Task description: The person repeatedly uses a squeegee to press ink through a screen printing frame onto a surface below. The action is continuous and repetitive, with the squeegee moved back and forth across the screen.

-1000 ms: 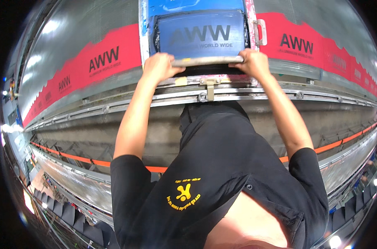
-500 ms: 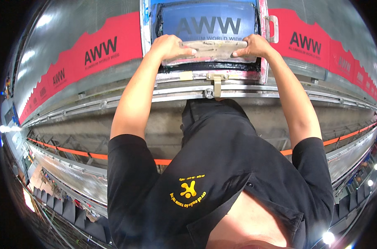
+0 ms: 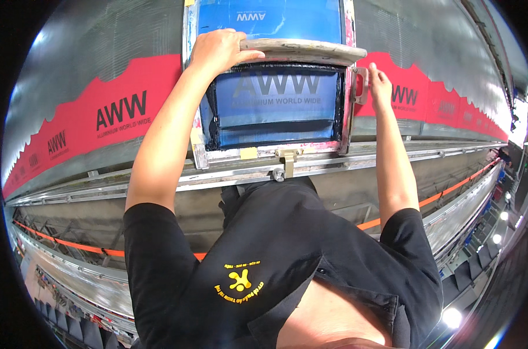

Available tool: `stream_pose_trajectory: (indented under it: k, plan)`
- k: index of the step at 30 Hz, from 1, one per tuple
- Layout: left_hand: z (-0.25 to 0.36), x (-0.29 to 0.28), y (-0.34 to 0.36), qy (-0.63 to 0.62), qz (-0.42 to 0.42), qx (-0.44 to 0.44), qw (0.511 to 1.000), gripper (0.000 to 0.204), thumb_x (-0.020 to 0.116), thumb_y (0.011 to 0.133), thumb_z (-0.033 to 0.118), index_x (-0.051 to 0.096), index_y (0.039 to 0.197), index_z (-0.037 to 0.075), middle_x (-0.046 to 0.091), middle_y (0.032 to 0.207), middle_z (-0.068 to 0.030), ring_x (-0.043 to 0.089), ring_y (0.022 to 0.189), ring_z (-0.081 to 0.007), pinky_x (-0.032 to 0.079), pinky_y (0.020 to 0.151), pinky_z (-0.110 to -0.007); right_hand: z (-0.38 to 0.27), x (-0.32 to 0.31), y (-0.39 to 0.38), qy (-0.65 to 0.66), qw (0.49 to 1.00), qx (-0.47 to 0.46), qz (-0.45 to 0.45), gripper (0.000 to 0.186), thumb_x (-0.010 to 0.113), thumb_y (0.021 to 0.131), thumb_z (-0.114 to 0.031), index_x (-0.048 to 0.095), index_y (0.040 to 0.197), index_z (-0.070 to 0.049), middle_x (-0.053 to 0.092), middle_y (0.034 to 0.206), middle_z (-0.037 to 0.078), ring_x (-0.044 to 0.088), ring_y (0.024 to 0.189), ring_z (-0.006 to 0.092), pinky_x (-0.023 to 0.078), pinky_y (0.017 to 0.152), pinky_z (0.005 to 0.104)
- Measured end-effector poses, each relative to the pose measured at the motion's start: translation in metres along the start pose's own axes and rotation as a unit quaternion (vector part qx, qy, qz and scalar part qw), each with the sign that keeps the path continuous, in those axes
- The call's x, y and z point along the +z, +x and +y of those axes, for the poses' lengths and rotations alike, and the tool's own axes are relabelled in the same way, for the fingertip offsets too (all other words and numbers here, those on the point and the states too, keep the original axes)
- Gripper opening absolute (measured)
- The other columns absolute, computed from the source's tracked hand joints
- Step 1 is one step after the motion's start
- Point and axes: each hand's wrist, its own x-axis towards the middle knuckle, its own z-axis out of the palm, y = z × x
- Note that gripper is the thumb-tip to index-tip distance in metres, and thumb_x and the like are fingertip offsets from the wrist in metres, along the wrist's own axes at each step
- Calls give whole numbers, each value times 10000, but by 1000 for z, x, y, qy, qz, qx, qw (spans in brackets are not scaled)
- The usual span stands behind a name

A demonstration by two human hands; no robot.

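Note:
A screen-printing frame [image 3: 346, 116] with a blue mesh [image 3: 281, 110] lies across the table in front of me. The mesh bears dark lettering, and dark ink lines the edges of its window. My left hand [image 3: 217, 51] is closed on the left end of a long, worn squeegee [image 3: 304, 50], thumb along its near side. The squeegee lies across the frame at the far side of the inked window, its right end free. My right hand [image 3: 381, 87] is off the squeegee, beside the pale handle [image 3: 360, 86] on the frame's right side. Its fingers are partly extended, with nothing seen in them.
Red printed fabric panels [image 3: 139, 87] stretch along the grey table on both sides of the frame. A metal rail [image 3: 229, 179] runs along the near edge, where a metal bracket [image 3: 287, 163] on the frame meets it. An orange bar [image 3: 444, 195] crosses behind me.
The squeegee has moved from the near part of the window to its far side. My right hand has let go of it and come down to the frame's handle; my left hand still holds it.

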Motion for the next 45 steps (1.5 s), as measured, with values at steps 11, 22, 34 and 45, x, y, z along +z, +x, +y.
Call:
stream_pose_trajectory:
  k: [11, 22, 34, 45]
  plan:
    - [45, 26, -9, -70, -119, -12, 990, 368, 759, 872, 217, 732, 1236, 172, 758, 1170, -113, 696, 1144, -363, 552, 966, -512, -16, 13, -31, 118, 981, 99, -118, 401, 777, 986, -361, 723, 1277, -89, 612, 802, -41, 449, 573, 45, 376, 518, 238]
    - [203, 87, -237, -68, -54, -26, 996, 650, 768, 741, 21, 676, 1358, 205, 598, 1445, -74, 546, 1358, -309, 434, 1120, -498, 10, -42, -20, 182, 971, 44, -150, 388, 795, 967, -365, 751, 1176, -41, 618, 756, -32, 454, 546, 56, 346, 488, 267]
    - [229, 23, -224, -120, -82, -92, 985, 590, 758, 731, 56, 728, 1307, 179, 690, 1366, -55, 622, 1298, -293, 503, 1097, -459, 29, -35, -17, 217, 972, -81, -49, 370, 801, 984, -291, 747, 1181, 17, 760, 1011, 64, 664, 881, 97, 528, 779, 253]
    - [173, 37, -200, -118, -111, -71, 984, 693, 824, 768, 107, 678, 1428, 261, 634, 1490, -16, 568, 1353, -297, 437, 1137, -497, 12, 9, -25, 171, 980, -100, 8, 265, 761, 1008, -233, 757, 1125, 5, 730, 912, 10, 623, 782, 58, 497, 676, 237]
